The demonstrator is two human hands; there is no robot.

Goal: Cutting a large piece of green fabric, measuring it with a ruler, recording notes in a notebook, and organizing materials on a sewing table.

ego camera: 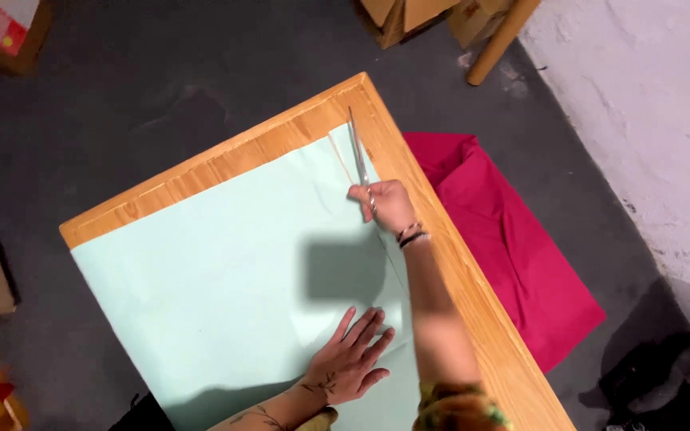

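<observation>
We see a large pale green paper sheet [225, 279] spread over the wooden surface [225, 156], with a cut running along its right side almost to the far corner; only a short stretch looks uncut. Our right hand [385, 203] grips long steel scissors [358, 152], blades pointing to that corner. Our left hand [350, 359] lies open and flat, pinning the sheet. Past the right edge, a crimson cloth [513, 255] lies on the floor, and cardboard boxes [409, 14] stand well apart.
</observation>
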